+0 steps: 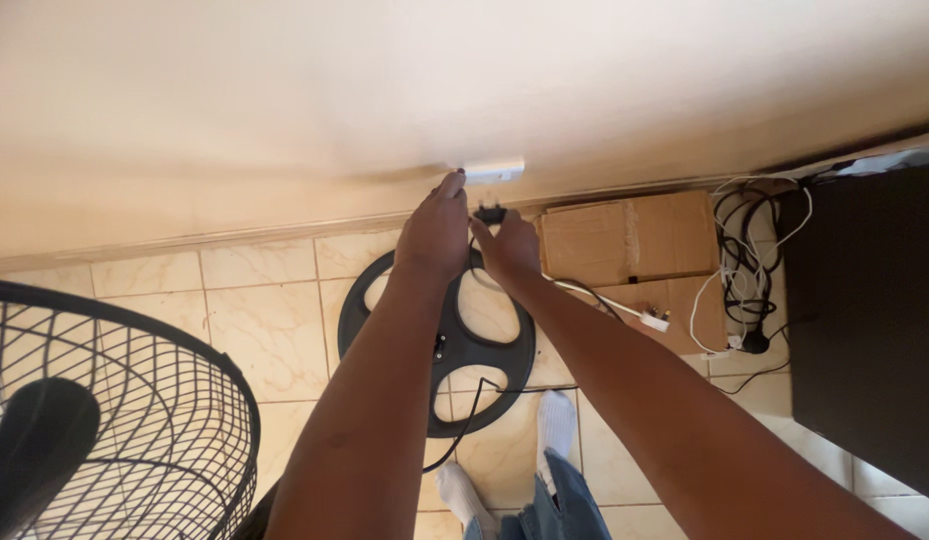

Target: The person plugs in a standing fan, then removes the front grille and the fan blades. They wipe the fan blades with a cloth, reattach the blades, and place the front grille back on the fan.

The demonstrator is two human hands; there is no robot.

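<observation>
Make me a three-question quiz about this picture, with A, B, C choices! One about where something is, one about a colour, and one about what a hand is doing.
1. Where is the cardboard box?
A. On the floor against the wall, right of the hands
B. Inside the fan cage
C. On the dark cabinet

2. What colour is the round fan base on the tiles?
A. White
B. Black
C. Red

3. What is the right hand doing?
A. Lying flat on the floor
B. Holding a small black plug just below the wall socket
C. Gripping the fan cage

Answers:
1. A: the box sits at the skirting, beside the tangle of cables.
2. B: the ring-shaped base is black against the pale tiles.
3. B: its fingers pinch the black plug under the white wall socket, while the left hand touches the socket's edge.
</observation>
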